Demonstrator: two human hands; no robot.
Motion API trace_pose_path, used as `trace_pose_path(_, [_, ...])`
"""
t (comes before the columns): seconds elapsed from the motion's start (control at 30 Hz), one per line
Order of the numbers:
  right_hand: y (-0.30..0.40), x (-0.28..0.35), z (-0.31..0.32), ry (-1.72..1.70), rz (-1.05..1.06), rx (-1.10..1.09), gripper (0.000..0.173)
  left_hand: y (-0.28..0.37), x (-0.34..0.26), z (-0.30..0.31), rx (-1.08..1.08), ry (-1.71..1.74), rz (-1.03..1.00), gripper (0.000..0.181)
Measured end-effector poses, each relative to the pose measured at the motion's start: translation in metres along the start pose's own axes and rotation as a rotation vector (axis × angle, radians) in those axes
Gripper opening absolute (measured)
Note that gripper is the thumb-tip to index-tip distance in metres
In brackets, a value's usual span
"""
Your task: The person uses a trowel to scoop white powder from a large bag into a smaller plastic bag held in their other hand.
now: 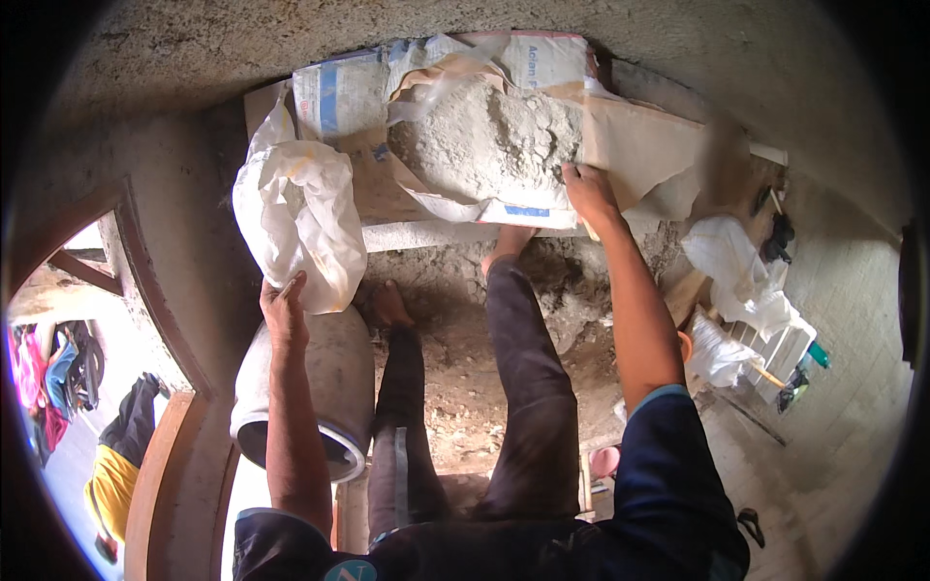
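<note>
My left hand [285, 309] grips the lower edge of a white woven plastic sack [327, 218], whose mouth gapes above a large drum. In front of me a torn paper sack [639, 145] lies opened out, with pale grey, lumpy powder [487, 138] heaped on it. My right hand [590, 190] is at the near right edge of the powder, its fingers curled around what looks like a thin handle, mostly hidden by the hand. The tool's other end cannot be made out.
A large pale drum [341, 378] lies below the woven sack. Rubble [465, 407] covers the floor around my bare feet. At right are white sacks [719, 348] and a slatted white plastic piece [770, 356]. A person in yellow [112, 486] is outside the opening at left.
</note>
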State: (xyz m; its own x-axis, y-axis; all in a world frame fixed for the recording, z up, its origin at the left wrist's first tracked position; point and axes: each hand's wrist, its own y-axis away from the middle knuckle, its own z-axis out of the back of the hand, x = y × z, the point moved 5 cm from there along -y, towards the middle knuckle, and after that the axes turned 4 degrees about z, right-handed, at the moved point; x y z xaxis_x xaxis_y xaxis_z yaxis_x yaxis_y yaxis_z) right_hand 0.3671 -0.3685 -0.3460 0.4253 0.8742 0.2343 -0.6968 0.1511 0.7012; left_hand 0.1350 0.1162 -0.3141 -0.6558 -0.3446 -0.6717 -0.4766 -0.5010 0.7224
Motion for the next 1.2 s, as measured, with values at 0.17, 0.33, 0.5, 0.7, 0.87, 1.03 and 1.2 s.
trace_pose_path(0.17, [0.014,0.03,0.01,-0.062,-0.042,0.061,0.056,-0.002,-0.006,0.003,-0.006,0.007,-0.019,0.044])
trace_pose_path(0.33, [0.001,0.019,0.007,-0.037,0.028,0.046,0.054,-0.001,-0.004,0.0,0.007,-0.004,-0.007,0.044])
trace_pose_path(0.5, [0.01,0.026,0.01,-0.088,0.019,0.065,0.053,0.001,-0.002,-0.006,-0.009,-0.007,-0.014,0.043])
trace_pose_path(0.7, [0.015,0.03,0.008,-0.073,0.022,0.096,0.051,0.006,-0.003,-0.01,-0.015,-0.022,-0.007,0.043])
trace_pose_path(0.87, [0.0,0.034,0.004,-0.025,0.071,0.089,0.051,0.006,-0.012,-0.013,0.007,-0.01,-0.009,0.043])
trace_pose_path(1.03, [-0.005,0.036,0.006,-0.077,0.089,0.1,0.052,0.008,-0.02,-0.015,0.012,-0.013,-0.009,0.044])
trace_pose_path(1.2, [0.003,0.025,0.006,-0.171,0.026,0.133,0.053,0.004,-0.024,-0.011,-0.001,-0.038,-0.027,0.043])
